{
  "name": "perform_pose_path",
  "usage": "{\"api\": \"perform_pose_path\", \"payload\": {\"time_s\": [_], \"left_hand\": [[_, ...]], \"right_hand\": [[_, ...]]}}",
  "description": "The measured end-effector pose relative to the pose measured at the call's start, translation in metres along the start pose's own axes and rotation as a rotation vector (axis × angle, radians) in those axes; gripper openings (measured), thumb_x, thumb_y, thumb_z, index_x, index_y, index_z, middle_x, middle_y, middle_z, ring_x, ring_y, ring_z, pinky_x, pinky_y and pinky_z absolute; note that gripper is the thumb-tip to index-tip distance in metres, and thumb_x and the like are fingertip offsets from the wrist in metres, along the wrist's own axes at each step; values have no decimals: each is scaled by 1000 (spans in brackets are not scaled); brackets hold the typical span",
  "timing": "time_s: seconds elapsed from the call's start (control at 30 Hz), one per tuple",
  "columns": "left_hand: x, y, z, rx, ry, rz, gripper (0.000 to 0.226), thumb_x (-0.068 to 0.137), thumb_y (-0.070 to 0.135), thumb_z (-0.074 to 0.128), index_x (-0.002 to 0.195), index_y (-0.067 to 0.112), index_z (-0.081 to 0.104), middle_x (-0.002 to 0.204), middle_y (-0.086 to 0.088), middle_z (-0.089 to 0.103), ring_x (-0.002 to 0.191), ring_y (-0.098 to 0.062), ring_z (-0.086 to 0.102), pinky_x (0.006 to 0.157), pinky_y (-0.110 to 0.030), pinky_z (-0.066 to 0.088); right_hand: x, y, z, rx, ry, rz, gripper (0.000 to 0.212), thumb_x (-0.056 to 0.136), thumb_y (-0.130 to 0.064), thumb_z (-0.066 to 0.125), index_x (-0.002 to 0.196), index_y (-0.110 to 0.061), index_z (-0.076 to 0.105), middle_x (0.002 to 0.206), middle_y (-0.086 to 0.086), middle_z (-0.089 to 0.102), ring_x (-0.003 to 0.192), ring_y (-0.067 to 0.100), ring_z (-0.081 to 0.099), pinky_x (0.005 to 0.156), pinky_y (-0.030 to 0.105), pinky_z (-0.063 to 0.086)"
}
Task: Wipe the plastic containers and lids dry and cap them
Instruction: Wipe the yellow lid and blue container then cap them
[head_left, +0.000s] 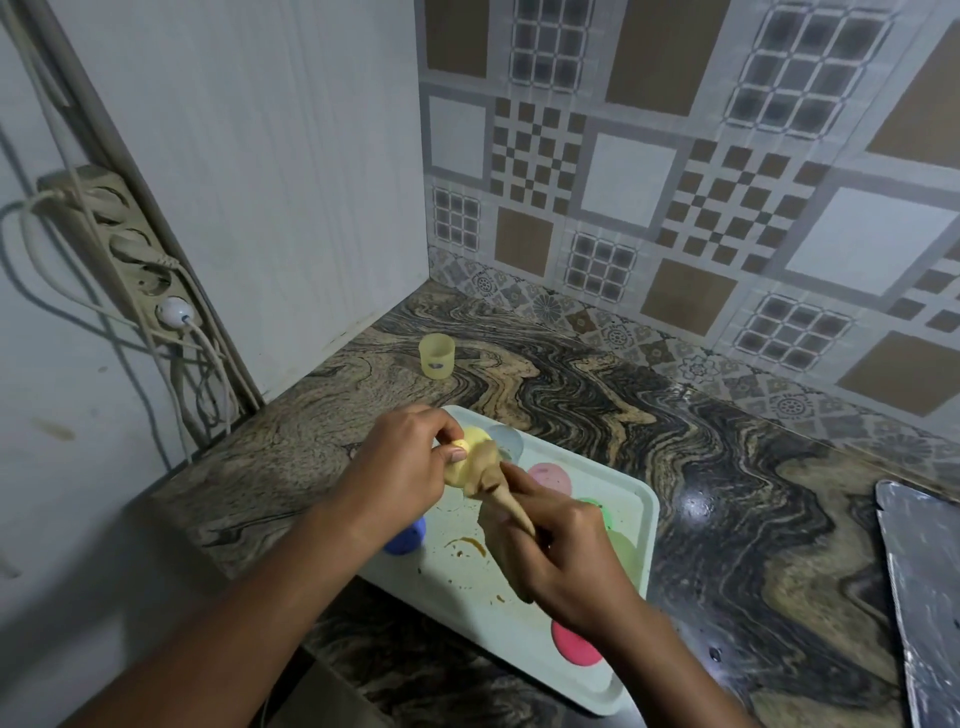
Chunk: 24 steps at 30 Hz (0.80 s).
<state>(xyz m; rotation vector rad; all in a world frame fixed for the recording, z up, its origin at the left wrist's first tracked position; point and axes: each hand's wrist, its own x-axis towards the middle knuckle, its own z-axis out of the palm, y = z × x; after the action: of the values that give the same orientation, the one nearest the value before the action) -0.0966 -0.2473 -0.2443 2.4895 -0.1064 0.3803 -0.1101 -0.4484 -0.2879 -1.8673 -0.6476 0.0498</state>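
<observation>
My left hand (402, 462) pinches a small yellow lid (470, 439) above the white tray (641, 525). My right hand (550, 545) grips a tan cloth (485, 475), which is bunched against the lid. A yellow container (437, 355) stands alone and uncapped on the counter behind the tray. On the tray lie a pink lid (551, 477), a clear container (506, 441), green pieces (623, 551) partly hidden by my right hand, and a red lid (571, 644). A blue container (408, 538) peeks out under my left wrist.
The marbled counter (727, 493) runs back to a tiled wall. A power strip with cables (135, 260) hangs on the left wall. A grey metal sheet (919, 587) lies at the right edge. Brown stains mark the tray floor (467, 545).
</observation>
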Motion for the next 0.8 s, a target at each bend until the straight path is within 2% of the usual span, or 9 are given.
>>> {"api": "perform_pose_path", "payload": {"time_s": [0.1,0.2,0.27,0.37,0.43,0.53,0.6,0.73,0.8], "left_hand": [[-3,-2,-1,-6,-25,3,12,82,14,79,92,13,74,84,8,65,74,-2,54,70,-17,45],[-7,2,0,-10,-64,29,10,84,17,78,93,14,74,85,10,64,75,-1,53,68,-8,36],[-7,5,3,-19,-60,48,9,84,15,78,92,13,74,90,7,68,81,-6,58,72,-13,41],[-5,6,4,-42,-17,72,9,83,8,77,89,13,73,86,8,66,76,-4,56,69,-8,39],[-4,4,3,-46,14,87,10,82,5,77,87,13,72,85,7,65,76,-5,56,70,-9,41],[-4,-3,0,-25,30,122,13,80,2,78,88,11,73,87,3,67,80,-11,60,73,-28,53],[-6,-8,0,-1,-5,206,17,78,-4,77,89,8,73,87,-1,68,82,-15,60,71,-33,55],[-13,-9,0,-4,-121,385,29,76,-17,72,96,4,73,94,-5,67,92,-17,57,75,-17,56],[-15,-6,-2,38,-126,455,30,77,-16,72,98,5,73,95,-4,67,93,-14,56,79,-12,49]], "right_hand": [[-6,1,-4,125,126,156,31,99,-24,52,72,-23,67,60,-6,65,45,20,50,49,40,47],[6,-10,-8,242,335,233,44,103,-27,57,65,-5,58,46,1,51,44,13,46,47,26,39],[13,-11,-7,244,297,217,44,105,-23,55,65,-3,54,43,7,52,38,19,46,43,27,37],[12,-7,0,184,159,143,35,103,-24,50,71,-14,58,47,16,51,35,32,48,41,43,41],[8,-2,2,160,110,95,31,103,-15,48,73,-10,56,56,11,50,43,25,47,49,45,44],[-1,6,-1,64,26,48,28,102,-13,50,76,-15,61,75,-3,66,45,28,44,49,43,42],[-5,1,-3,105,96,91,28,100,-21,50,81,-24,70,62,3,65,42,29,47,46,41,43],[14,-14,-16,267,321,224,36,104,-10,54,75,11,59,48,-1,53,43,7,46,45,22,38],[25,-19,-19,173,227,194,32,102,-18,55,76,-1,64,50,5,52,44,14,47,44,30,36]]}}
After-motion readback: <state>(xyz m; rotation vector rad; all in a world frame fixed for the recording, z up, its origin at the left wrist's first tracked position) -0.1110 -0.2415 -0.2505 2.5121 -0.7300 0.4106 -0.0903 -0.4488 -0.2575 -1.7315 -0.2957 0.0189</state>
